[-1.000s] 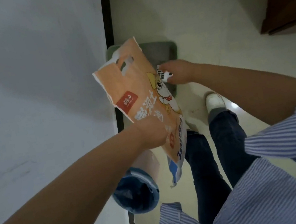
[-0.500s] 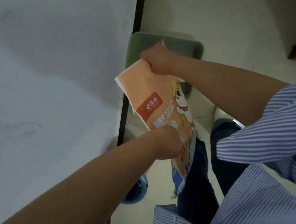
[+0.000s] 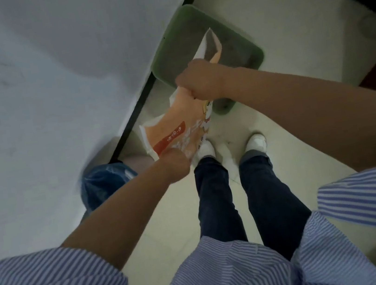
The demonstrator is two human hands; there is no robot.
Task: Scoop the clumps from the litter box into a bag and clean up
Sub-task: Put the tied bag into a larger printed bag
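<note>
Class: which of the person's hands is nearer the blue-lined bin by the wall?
Left. The left hand grips the orange bag just beside the blue-lined bin; the right hand grips it over the green litter box.

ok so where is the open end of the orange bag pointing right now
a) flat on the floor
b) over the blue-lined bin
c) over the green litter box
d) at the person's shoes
c: the orange bag is gripped by the right hand near its top and the left hand at its lower end, and its open end reaches over the grey litter in the green litter box.
</note>
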